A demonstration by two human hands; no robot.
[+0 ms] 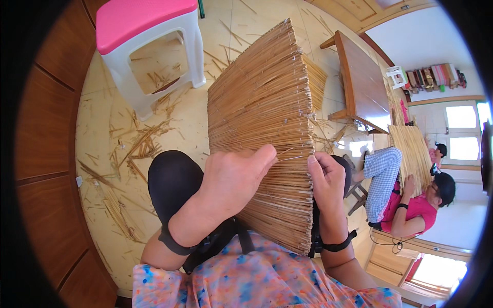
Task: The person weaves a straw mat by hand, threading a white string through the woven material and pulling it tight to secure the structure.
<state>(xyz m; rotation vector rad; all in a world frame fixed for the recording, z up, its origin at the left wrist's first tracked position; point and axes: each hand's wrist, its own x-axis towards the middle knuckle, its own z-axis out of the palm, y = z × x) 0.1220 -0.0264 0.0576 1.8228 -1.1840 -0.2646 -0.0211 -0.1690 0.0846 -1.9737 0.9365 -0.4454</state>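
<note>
A straw-coloured reed mat [257, 113] lies across my lap and rises away from me, its many thin stalks bound in rows by pale stitching. Over its middle, my left hand [233, 177] is closed in a pinch. A thin pale strand [288, 157] runs from those fingertips across the stalks; whether it is thread or wire I cannot make out. My right hand [328, 179] grips the mat's right edge, thumb on top and fingers curled behind. The underside of the mat and the ends of the right fingers are hidden.
At the upper left stands a white stool [149, 56] with a pink top. Broken stalks [146, 141] litter the tiled floor around it. A brown wooden table [362, 77] is at the upper right. Beyond it, a seated person in pink [411, 210] holds another reed mat [411, 154].
</note>
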